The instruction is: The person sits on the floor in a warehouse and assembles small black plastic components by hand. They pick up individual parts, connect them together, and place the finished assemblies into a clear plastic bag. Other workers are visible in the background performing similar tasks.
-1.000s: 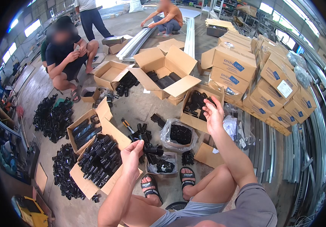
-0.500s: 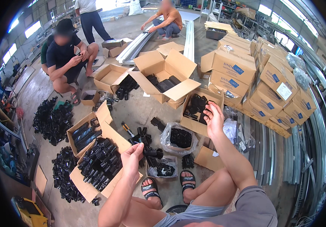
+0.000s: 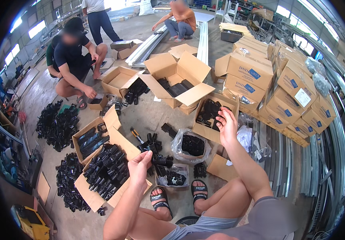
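Note:
My left hand (image 3: 139, 165) is closed in a pinch, thumb against forefinger, on a black plastic part (image 3: 163, 161) with a tubular end. Other black parts (image 3: 151, 143) lie right behind it, so its outline partly merges with them. Over the edge of an open carton (image 3: 233, 105) of black pieces (image 3: 208, 111), my right hand (image 3: 227, 127) is raised with curled fingers. Whatever those fingers hold cannot be made out against the dark contents. Near my feet stand a clear-bagged container (image 3: 174, 146) of small black pieces and a smaller lined box (image 3: 185, 182).
Left of me a carton (image 3: 85, 188) is full of black tubular parts, with loose heaps (image 3: 58, 126) beside it. A large open carton (image 3: 198, 76) stands ahead. Stacked cartons (image 3: 246, 72) and metal profiles (image 3: 292, 168) line the right. Co-workers squat ahead (image 3: 74, 52) and farther back (image 3: 180, 20).
My hands hold nearly the same pose. The squatting co-worker at left has lowered a hand to a small box. Farther back, the co-worker in orange has raised one arm toward the head.

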A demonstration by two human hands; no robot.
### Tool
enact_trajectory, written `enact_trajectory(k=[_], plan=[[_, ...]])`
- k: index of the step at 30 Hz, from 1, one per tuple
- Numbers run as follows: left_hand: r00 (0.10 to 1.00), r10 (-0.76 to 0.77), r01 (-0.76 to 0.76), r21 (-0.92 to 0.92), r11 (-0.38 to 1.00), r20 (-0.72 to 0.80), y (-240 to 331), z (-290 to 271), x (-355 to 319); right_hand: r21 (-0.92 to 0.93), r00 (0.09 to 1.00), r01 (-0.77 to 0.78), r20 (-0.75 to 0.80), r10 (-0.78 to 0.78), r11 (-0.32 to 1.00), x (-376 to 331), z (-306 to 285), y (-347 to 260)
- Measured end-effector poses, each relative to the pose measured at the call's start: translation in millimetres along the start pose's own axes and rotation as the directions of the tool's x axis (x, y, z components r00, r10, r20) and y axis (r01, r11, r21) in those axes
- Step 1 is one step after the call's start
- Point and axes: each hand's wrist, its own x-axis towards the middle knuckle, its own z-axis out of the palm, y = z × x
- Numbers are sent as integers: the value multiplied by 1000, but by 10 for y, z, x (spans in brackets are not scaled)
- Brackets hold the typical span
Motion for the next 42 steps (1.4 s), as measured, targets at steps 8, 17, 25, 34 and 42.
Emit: enact_trajectory(k=[8,17,25,34,42], plan=[[1000,13,-13,-38,999,-6,-32,27,29,7,1000,2,7,-2,1000,13,-21,0],[1000,1,-1,3,1000,30,-26,54,38,-6,1000,20,20,-20,1000,-11,-14,-51],[1000,5,-5,-46,999,8,10,69,10,-239,925,216,360,-120,947,-592,519,-230],[1000,5,-5,13,1000,15,-34,17,35,-327,803,302,593,-54,895,-1013,708,-141],[1000,12,-13,-10,1000,-16,37,70,-7,-262,822,258,566,-68,930,-941,657,-103]])
